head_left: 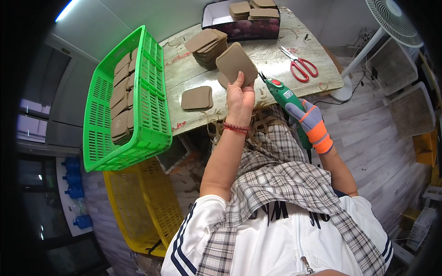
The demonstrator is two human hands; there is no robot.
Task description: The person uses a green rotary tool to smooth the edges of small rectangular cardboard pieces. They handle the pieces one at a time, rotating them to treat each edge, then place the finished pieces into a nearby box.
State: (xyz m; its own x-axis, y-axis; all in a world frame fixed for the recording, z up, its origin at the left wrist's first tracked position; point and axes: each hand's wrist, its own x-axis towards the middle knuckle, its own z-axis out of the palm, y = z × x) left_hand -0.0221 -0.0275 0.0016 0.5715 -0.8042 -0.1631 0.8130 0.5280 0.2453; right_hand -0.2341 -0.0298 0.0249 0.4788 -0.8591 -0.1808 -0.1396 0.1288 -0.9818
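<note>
My left hand [241, 95] grips a brown square pad with rounded corners [236, 63], thumb on its face, held up over the table. In a grey and orange work glove, my right hand [307, 120] is wrapped round green handheld electric shears [282, 93] with a red button. The dark blade tip of the shears is at the pad's right edge; whether it touches cannot be made out. Behind the pad stands a tall stack of similar pads [207, 46]. A low stack [197, 98] lies left of my left hand.
A green plastic crate [154, 99] filled with pads stands at the left, with a yellow crate [138, 202] below it. Red-handled scissors [301, 69] and an open box of pads [248, 30] lie on the table [184, 122]. A white fan [368, 50] stands at the right.
</note>
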